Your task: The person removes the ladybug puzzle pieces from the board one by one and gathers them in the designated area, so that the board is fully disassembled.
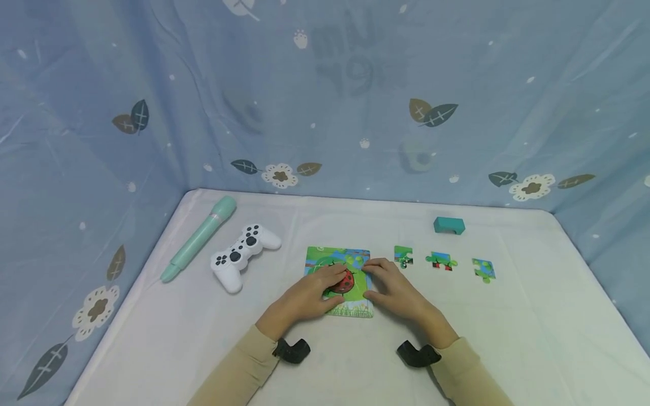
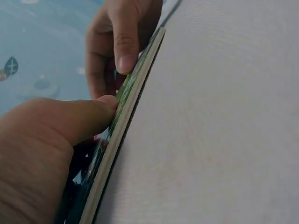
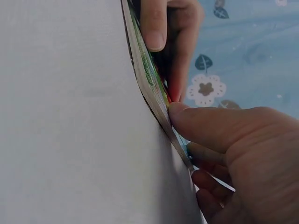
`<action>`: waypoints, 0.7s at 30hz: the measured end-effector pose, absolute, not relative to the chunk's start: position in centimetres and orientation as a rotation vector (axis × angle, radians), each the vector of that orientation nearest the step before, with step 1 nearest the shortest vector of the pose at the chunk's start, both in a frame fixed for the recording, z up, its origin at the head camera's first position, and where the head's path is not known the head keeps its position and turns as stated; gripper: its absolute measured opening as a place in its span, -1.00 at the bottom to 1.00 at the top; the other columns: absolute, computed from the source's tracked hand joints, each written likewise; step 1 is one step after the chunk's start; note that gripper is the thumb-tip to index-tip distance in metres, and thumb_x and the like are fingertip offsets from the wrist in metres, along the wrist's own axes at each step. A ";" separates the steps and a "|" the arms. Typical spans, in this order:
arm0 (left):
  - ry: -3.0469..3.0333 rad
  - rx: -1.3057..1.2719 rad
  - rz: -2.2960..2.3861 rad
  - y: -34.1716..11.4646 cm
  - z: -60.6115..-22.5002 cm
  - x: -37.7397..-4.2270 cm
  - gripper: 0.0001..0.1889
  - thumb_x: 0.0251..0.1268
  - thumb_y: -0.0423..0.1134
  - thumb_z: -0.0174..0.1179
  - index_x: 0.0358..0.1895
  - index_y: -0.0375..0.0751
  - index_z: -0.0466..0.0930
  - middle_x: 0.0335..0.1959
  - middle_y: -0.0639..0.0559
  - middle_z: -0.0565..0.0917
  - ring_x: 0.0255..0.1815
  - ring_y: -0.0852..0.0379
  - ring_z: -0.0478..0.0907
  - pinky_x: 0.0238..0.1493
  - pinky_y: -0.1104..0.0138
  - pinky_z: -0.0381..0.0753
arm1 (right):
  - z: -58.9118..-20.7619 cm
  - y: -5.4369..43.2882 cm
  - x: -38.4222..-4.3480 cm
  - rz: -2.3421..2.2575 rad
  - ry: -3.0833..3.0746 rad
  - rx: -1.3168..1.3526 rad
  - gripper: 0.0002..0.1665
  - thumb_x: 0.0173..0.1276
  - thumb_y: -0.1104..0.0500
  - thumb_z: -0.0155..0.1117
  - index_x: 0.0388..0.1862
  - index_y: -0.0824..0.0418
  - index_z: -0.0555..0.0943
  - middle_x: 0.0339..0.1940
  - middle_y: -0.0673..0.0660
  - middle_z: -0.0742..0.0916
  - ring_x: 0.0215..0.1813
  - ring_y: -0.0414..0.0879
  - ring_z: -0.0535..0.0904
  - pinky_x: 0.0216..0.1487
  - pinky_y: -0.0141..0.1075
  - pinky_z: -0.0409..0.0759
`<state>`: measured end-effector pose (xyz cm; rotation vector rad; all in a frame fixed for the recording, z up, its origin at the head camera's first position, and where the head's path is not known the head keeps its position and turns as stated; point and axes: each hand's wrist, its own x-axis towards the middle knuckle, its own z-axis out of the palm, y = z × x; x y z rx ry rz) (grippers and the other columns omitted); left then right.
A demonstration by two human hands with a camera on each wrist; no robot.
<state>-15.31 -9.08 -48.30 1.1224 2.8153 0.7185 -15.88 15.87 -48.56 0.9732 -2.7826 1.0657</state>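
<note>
A square ladybug jigsaw puzzle (image 1: pixel 359 307) lies flat on the white table, its green and blue picture partly hidden under the hands. My left hand (image 1: pixel 310 293) rests over its left and middle part, fingers on the ladybug and thumb near the lower edge. At the right edge is my right hand (image 1: pixel 398 290), with fingertips and thumb touching that side. In the right wrist view the right thumb (image 3: pixel 205 123) presses on the puzzle's rim, while the other fingers reach down beside it. The left wrist view shows the left thumb (image 2: pixel 84 116) on the picture's top face.
Three loose puzzle pieces lie right of the puzzle: one nearest (image 1: pixel 403 255), one in the middle (image 1: pixel 440 260) and one farthest (image 1: pixel 484 269). Behind them sits a teal block (image 1: pixel 449 225). A white game controller (image 1: pixel 244 254) and a mint-green microphone (image 1: pixel 200 239) lie on the left.
</note>
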 end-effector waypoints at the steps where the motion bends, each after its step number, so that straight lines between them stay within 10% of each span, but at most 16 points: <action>1: 2.813 1.119 0.726 -9.1 -48.3 -15.3 -0.38 0.32 0.01 0.16 0.36 -0.21 0.34 0.41 -0.03 0.34 0.42 -0.01 0.26 0.35 0.17 0.40 | -48.5 15.8 -15.9 1.063 -2.782 0.968 -0.44 0.20 0.16 0.38 0.17 0.31 0.49 0.20 0.19 0.49 0.30 0.13 0.34 0.31 0.06 0.36; 21: 2.889 1.030 0.680 -9.0 -48.3 -15.6 -0.30 0.23 0.13 0.20 0.34 -0.22 0.36 0.42 0.00 0.32 0.43 0.03 0.26 0.38 0.20 0.37 | -48.1 15.1 -15.6 1.161 -2.770 0.824 -0.47 0.15 0.24 0.41 0.10 0.25 0.47 0.08 0.13 0.58 0.19 0.07 0.43 0.24 0.03 0.43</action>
